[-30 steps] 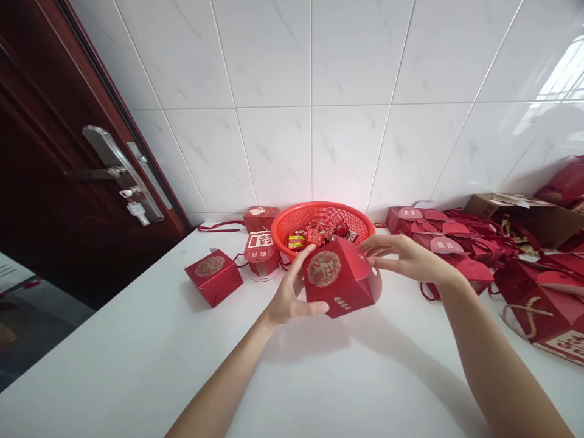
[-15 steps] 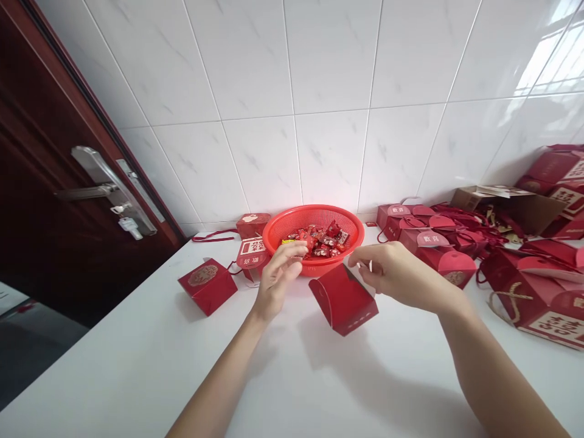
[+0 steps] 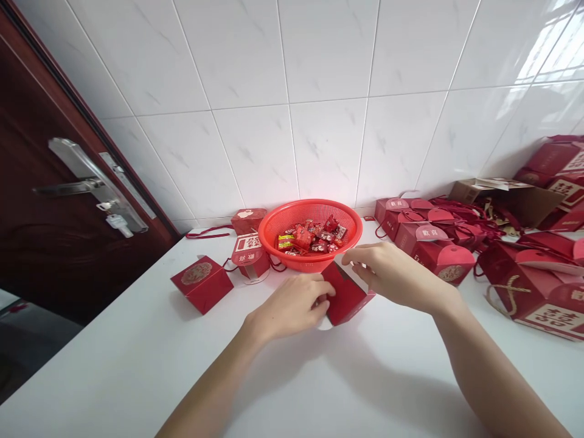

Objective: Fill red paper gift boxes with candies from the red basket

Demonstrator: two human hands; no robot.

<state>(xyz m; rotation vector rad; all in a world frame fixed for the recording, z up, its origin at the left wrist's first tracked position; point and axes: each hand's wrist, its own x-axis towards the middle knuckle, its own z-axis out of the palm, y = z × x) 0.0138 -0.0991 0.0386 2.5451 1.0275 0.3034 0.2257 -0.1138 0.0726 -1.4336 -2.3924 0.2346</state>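
Right hand (image 3: 395, 274) pinches the far-right edge of an open red box (image 3: 343, 301), just nearer than the red basket (image 3: 292, 260); left hand (image 3: 289, 305) curls at the box's left side, grip unclear. Uneven pulling could crease it.

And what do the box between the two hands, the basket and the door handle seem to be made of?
Box: probably thin card, matt or satin red; flat panels, creased edges.
Basket: likely slightly glossy plastic, from its regular perforations and smooth rim.
Door handle: seemingly metal, silvery with highlights.
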